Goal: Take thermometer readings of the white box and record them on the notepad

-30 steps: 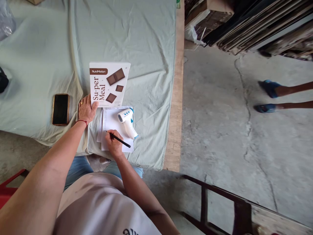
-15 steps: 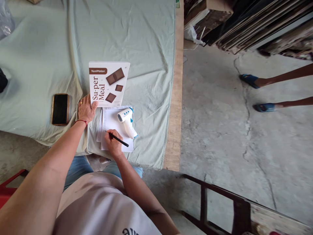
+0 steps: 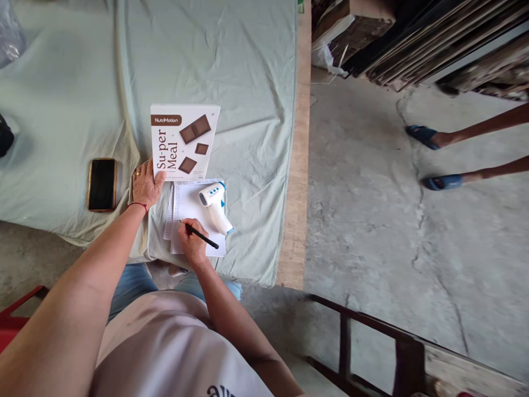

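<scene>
My left hand grips the lower left corner of a white NutriMotion Su-per Meal box, its thumb over the front face. Brown chocolate pieces are printed on the box. A black pen is pinched in my right hand, its tip at the white paper. Under the top sheet, other pages stick out on the left. A white and blue infrared thermometer lies on the paper, just right of my right hand.
A phone lies left of my left hand on the pale green tablecloth. Beyond the wooden table edge, another person's feet in blue slippers stand on the concrete floor. A dark frame is at lower right, a red chair at lower left.
My right hand and the pen have shifted very slightly to the right over the paper. The other person's nearer foot has moved a little to the left. My left hand stays at the box.
</scene>
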The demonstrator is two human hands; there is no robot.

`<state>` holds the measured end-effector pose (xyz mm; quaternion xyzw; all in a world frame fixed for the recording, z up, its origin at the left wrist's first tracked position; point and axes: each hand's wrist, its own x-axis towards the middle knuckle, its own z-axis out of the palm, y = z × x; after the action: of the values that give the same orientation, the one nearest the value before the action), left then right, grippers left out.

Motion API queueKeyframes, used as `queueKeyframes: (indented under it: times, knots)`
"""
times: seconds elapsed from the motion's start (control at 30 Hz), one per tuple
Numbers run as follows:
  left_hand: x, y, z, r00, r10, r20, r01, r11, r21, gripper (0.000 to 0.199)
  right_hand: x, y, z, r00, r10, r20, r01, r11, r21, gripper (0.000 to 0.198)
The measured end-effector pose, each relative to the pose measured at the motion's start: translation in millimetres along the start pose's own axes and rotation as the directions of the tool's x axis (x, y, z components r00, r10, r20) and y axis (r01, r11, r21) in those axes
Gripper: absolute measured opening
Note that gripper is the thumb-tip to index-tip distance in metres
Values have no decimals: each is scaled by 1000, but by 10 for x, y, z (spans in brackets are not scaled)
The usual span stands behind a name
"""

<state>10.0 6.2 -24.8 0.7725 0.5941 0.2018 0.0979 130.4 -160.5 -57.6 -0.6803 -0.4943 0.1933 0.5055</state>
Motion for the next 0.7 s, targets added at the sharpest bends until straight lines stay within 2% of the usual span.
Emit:
queueKeyframes:
  times: [0.3, 0.5, 0.57, 0.63, 0.7]
  knots:
    - [2, 20, -16, 1000, -19, 13, 19, 1000, 1, 83, -3, -10, -13, 1000, 21, 20, -21, 1000, 0, 13]
    - [-4, 33, -47, 999, -26, 26, 26, 1000, 10, 78, -6, -94, -253, 992, -35, -123, 46, 995, 87, 15]
    - [-4, 35, -49, 999, -25, 25, 25, 1000, 8, 77, 83, -83, -390, 983, -48, -177, 57, 997, 45, 17]
    - [-3, 33, -44, 999, -26, 24, 26, 1000, 7, 76, 213, -18, -520, 977, -48, -209, 34, 997, -66, 18]
    - [-2, 27, -37, 999, -27, 25, 27, 1000, 8, 76, 336, 90, -613, 982, -39, -187, 5, 984, -177, 26]
